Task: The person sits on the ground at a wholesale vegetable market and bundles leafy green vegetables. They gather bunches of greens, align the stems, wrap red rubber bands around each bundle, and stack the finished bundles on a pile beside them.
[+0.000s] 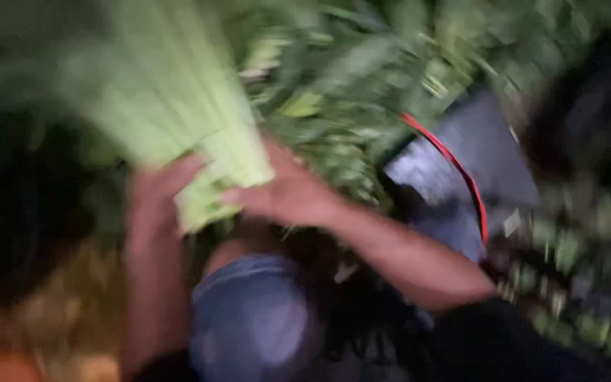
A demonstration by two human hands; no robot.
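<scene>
The head view is blurred. A thick bundle of pale green stalks (178,106) runs from the upper left down to the middle. My left hand (153,194) wraps the cut ends from the left. My right hand (288,191) closes on the same ends from the right, its forearm stretching to the lower right. Dark green leaves (362,85) fill the area behind the bundle.
A grey bag or container with a red rim (461,177) lies right of my right arm. A knee in blue cloth (249,318) shows below my hands. Loose green leaf scraps (574,283) cover the dark ground at right. Brownish ground (58,311) lies at lower left.
</scene>
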